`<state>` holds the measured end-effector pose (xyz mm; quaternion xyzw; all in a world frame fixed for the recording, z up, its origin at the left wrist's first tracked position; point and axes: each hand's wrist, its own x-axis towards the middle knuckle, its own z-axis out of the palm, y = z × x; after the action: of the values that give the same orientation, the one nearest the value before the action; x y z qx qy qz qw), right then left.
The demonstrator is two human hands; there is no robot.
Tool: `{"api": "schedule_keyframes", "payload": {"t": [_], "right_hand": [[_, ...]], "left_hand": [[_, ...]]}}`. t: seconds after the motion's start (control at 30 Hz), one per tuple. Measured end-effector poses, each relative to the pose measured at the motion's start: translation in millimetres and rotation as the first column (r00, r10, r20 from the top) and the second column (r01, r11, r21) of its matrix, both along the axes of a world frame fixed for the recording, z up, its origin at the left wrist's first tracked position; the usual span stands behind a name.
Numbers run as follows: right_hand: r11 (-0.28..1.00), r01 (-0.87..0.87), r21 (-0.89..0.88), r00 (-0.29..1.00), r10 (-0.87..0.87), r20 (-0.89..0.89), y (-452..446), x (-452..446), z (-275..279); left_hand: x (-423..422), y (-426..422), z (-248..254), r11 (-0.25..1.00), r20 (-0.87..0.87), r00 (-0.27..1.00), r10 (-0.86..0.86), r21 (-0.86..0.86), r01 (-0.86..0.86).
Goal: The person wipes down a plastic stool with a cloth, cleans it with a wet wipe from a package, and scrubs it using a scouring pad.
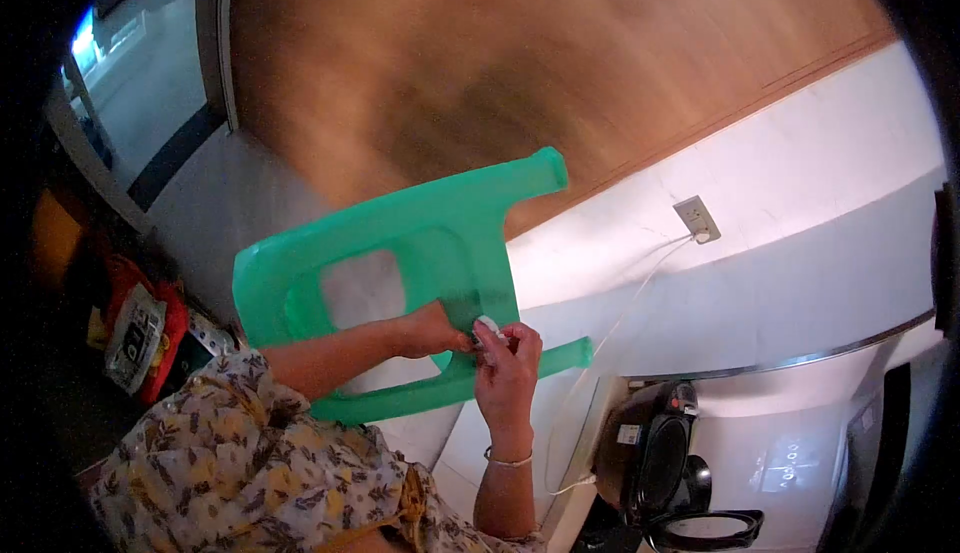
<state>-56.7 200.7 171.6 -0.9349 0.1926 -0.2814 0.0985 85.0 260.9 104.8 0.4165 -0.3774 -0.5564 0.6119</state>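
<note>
A green plastic stool point(455, 253) is tipped on its side in front of me, its legs pointing to the right. My left hand point(432, 331) is closed on the stool's side, beside one of its openings; part of its grip is hidden. Close against the left fingertips, my right hand point(507, 358) pinches a small crumpled white cloth or tissue point(487, 326), held at the stool's surface. A bracelet circles the right wrist.
A wall outlet point(697, 220) holds a plug with a white cord point(640, 293) running down. At lower right stands a black kitchen appliance point(665, 453). Red and clear packages point(140, 338) sit at left. A brown wooden surface point(520, 53) spans the top, and a doorway opens at upper left.
</note>
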Motion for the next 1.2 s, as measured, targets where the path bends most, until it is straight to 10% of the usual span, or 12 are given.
{"api": "schedule_keyframes", "payload": {"t": [0.1, 0.33, 0.4, 0.63, 0.73, 1.03, 1.1, 1.2], "right_hand": [[0.997, 0.071, 0.015, 0.997, -0.071, 0.005, -4.7, -2.3, -11.4], [0.999, 0.013, -0.048, 0.988, -0.006, 0.156, -18.0, 50.5, 10.3], [0.999, 0.000, -0.045, 0.987, 0.007, 0.162, -21.1, 65.5, 15.2], [0.965, -0.258, -0.054, 0.948, 0.263, 0.180, -21.1, 102.9, 6.4], [0.913, -0.406, -0.038, 0.903, 0.407, 0.136, -4.0, 114.2, 2.2], [0.941, -0.333, -0.057, 0.942, 0.335, 0.034, -13.8, 98.4, 8.7], [0.981, -0.169, -0.095, 0.984, 0.173, 0.033, -16.9, 82.4, 13.5], [0.996, -0.068, -0.054, 0.998, 0.067, -0.014, -18.7, 42.7, 21.3]], "left_hand": [[-5.5, -7.4, 3.2, 0.999, 0.302, 0.953, -0.020, 0.031, 0.011], [-19.5, -11.7, 3.5, 0.998, 0.288, 0.955, 0.067, -0.040, -0.058], [-20.9, -10.2, 6.5, 0.998, 0.694, 0.720, 0.008, -0.051, 0.038], [-39.1, -16.9, -36.8, 0.984, 0.389, 0.916, 0.102, -0.173, -0.036], [-63.7, -29.1, -92.0, 0.867, 0.655, 0.649, 0.388, -0.498, -0.017], [-53.2, -8.2, -27.8, 0.935, 0.575, 0.767, 0.283, -0.345, -0.086], [-50.4, -0.2, -9.3, 0.991, 0.122, 0.988, 0.091, -0.113, -0.077], [-44.9, 15.0, 15.0, 0.994, 0.030, 0.999, 0.036, 0.105, -0.039]]}}
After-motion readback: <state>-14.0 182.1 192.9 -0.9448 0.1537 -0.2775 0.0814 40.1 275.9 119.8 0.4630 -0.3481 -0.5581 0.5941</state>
